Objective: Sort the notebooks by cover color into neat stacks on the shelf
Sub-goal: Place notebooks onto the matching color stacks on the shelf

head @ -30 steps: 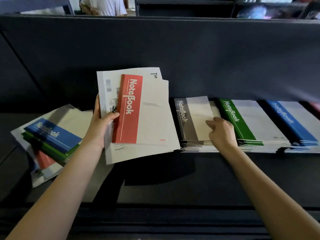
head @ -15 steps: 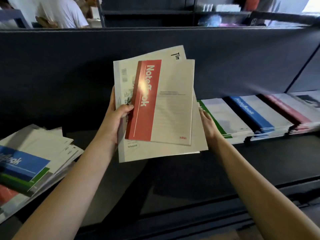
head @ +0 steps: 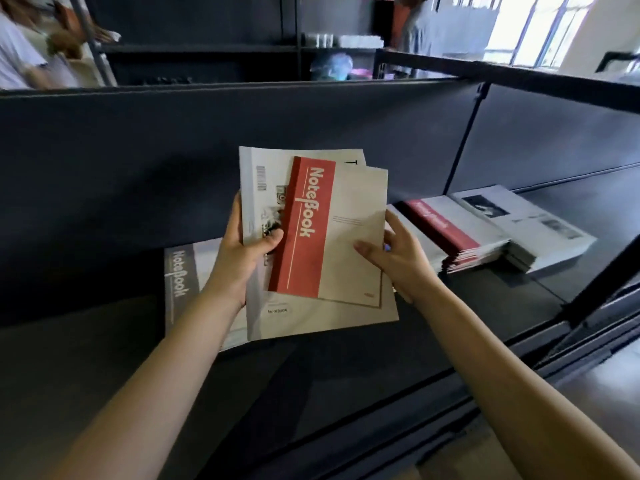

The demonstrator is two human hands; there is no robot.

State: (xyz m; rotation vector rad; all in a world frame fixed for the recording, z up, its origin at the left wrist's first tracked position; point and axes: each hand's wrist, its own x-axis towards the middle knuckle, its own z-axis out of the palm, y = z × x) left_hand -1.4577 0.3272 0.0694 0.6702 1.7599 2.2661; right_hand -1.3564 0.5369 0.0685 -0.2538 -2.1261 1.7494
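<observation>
A dark shelf with a dark back panel fills the view; beyond it stand more dark racks and bright windows at the upper right. Along the shelf's back edge lie a grey stack on the left, then, towards the right end, a red stack touching a photo-cover stack. The left hand grips a fan of pale notebooks above the shelf, thumb clamped on top. The red notebook lies uppermost (its band reads "NoteBook"). The right hand pinches that notebook's right edge, thumb on the cover, fingers curled behind.
</observation>
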